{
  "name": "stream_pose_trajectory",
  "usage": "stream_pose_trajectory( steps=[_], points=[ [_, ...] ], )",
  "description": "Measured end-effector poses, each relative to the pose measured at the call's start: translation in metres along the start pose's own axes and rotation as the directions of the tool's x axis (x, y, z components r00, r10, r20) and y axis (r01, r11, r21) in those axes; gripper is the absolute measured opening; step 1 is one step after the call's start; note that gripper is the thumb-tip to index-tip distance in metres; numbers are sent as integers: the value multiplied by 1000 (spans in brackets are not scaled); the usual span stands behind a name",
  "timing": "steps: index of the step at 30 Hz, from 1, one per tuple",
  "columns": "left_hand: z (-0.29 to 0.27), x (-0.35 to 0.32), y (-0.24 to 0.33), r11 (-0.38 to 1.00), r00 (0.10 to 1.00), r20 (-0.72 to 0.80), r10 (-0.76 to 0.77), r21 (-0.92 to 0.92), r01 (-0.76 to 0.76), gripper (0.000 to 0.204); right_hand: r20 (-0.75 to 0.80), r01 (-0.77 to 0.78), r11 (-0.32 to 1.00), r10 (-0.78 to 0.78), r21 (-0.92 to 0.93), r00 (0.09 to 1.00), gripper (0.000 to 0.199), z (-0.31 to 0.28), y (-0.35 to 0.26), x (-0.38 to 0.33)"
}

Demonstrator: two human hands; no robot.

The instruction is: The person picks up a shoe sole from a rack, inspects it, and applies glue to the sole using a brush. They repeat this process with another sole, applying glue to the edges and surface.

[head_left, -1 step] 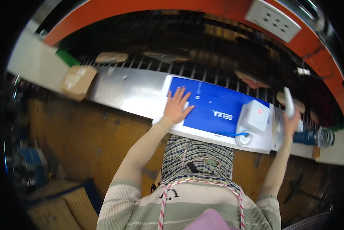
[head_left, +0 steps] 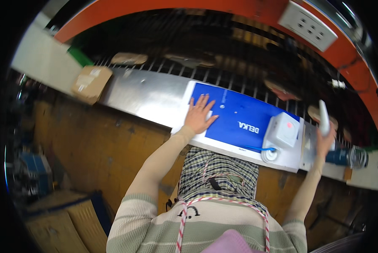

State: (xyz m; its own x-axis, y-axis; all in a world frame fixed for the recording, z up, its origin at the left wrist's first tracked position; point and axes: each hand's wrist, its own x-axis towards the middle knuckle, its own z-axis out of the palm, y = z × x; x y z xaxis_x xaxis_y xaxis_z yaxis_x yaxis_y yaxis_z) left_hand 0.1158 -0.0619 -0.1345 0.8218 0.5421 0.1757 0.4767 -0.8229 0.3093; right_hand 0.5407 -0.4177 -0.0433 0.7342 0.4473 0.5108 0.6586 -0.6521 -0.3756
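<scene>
My left hand (head_left: 200,116) lies flat, fingers spread, on the left part of a blue and white printed flat box (head_left: 235,118). At the far right, my right hand (head_left: 325,141) is closed around a slim white object (head_left: 323,118) that points upward; its kind is not clear. On the box's right end sits a white boxy device (head_left: 283,128) with a pink dot on top. In front of it lies a small round white piece (head_left: 269,156), with a thin blue strip (head_left: 258,148) across it. Beside my right hand stands a dark teal cylinder (head_left: 337,157) with a clear end.
The box rests on a narrow metal worktop (head_left: 146,92). A brown carton (head_left: 91,84) stands at its left end. Behind runs a dark wire rack (head_left: 189,61) holding wrapped items, under an orange beam (head_left: 222,5) with a white socket strip (head_left: 308,26). Flattened cardboard (head_left: 66,230) lies lower left.
The whole view has shifted slightly, so the worktop and things on it sit a little further right. Both hands keep their grip and place.
</scene>
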Motion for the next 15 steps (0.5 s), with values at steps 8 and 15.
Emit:
stream_pose_trajectory(
  steps=[8, 15],
  points=[
    [7, -14, 0, 999, 999, -27, -25, 44, 26, 67, 258, -335, 387, 238, 859, 936, 81, -72, -78, -81],
    [1, -14, 5, 998, 995, -98, 2, -70, -9, 64, 168, -167, -49, 17, 985, 986, 98, -122, -126, -103]
  ],
)
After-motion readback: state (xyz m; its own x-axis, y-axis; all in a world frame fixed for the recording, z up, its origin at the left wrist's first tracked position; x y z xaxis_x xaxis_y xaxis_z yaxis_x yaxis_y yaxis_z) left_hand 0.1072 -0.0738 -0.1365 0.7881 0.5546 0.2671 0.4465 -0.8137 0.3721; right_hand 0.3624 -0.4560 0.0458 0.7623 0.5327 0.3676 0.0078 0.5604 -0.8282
